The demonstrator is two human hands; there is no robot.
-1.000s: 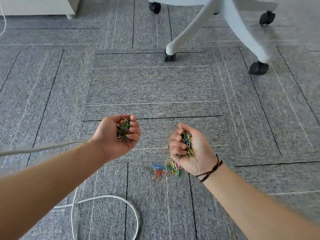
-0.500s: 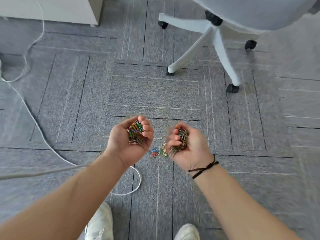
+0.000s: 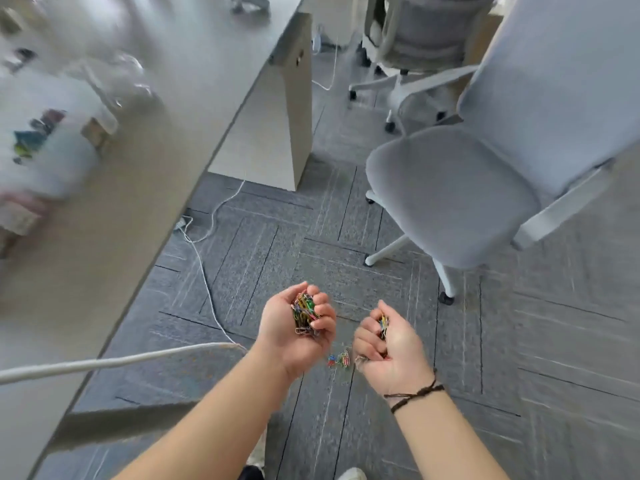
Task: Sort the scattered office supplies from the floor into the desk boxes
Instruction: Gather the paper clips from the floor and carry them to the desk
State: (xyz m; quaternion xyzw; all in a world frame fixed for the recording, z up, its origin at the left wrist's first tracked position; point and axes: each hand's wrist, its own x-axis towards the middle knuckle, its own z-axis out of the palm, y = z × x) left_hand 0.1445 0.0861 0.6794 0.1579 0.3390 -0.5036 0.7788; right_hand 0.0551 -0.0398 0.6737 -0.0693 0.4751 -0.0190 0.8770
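bright, even daylight fills the frame, soft and without hard glare. the tabletop [image 3: 180, 109] in the upper left is smeared by heavy motion blur, and the clear boxes [image 3: 52, 140] on it dissolve into pale streaks with a few white highlights. the chair [image 3: 460, 195] at upper right is soft-edged too. the carpet [image 3: 554, 358] lines streak toward the right edge. both forearms and the left hand [image 3: 294, 327] and right hand [image 3: 391, 351] near lower centre are the sharpest parts. straight edges lean and bend toward the corners from the wide lens. shadows stay faint, darkest under the tabletop at lower left.
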